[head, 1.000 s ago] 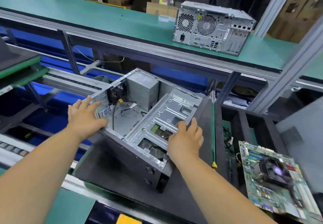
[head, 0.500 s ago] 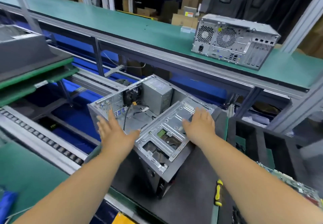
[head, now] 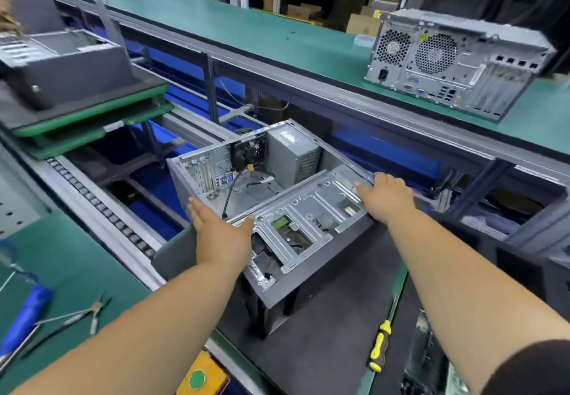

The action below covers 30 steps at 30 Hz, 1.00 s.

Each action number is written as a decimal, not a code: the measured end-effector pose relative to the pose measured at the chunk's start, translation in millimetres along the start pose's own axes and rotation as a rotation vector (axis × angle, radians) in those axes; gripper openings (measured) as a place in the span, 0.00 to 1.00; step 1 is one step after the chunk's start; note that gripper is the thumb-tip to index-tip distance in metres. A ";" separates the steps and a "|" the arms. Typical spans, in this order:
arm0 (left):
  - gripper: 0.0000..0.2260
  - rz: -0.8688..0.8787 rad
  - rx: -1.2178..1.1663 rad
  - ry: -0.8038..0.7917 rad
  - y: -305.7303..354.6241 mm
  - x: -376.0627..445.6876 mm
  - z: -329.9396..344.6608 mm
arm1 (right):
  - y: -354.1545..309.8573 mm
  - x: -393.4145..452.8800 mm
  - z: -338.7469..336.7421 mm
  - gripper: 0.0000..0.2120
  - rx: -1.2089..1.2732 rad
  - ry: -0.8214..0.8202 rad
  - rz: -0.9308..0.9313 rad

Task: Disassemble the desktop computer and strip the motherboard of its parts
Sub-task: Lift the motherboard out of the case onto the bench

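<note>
The open desktop case (head: 212, 172) sits tilted on a dark mat (head: 333, 311) in the middle of the view. Inside it I see a grey power supply (head: 293, 154), a black rear fan (head: 246, 151), loose black cables and a metal drive cage (head: 308, 209); no motherboard shows inside. My left hand (head: 222, 234) lies flat against the case's near left side, fingers straight, thumb on the cage edge. My right hand (head: 385, 200) rests on the cage's far right edge with fingers stretched out.
A closed computer (head: 456, 61) stands on the far green belt. Another case (head: 61, 67) sits on stacked green trays at left. Pliers (head: 95, 311) and a blue-handled tool (head: 24, 317) lie near left. A yellow screwdriver (head: 379, 348) lies right of the mat. A roller rail (head: 101, 209) runs diagonally.
The view has swung left and the motherboard at right has gone out of frame. My left hand slid from the rear panel to the near side; my right hand moved to the cage's far edge.
</note>
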State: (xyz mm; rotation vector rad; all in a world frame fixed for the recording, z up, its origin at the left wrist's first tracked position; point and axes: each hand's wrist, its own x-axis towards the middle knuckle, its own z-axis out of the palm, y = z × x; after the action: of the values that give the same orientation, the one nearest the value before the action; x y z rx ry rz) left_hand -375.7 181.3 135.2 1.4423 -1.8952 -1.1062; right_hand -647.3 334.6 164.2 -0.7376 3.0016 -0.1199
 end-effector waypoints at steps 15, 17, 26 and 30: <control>0.48 0.260 0.061 -0.514 13.6 128.3 -28.2 | 0.7 -104.5 12.7 0.32 -0.007 0.080 0.211; 0.48 0.272 0.080 -0.571 18.0 142.6 -28.7 | -4.1 -116.2 13.9 0.28 0.012 0.095 0.241; 0.45 0.416 0.142 -0.745 30.3 174.8 -29.3 | -23.6 -132.7 -1.0 0.34 -0.023 -0.032 0.514; 0.42 0.425 0.157 -0.790 28.1 181.2 -28.8 | -20.3 -130.3 -3.1 0.39 -0.015 -0.131 0.603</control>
State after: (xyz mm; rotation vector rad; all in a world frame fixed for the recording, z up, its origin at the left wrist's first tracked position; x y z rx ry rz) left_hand -423.4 3.7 160.3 0.6186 -2.7041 -1.4494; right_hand -522.7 377.4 172.7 0.1728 2.9452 -0.0208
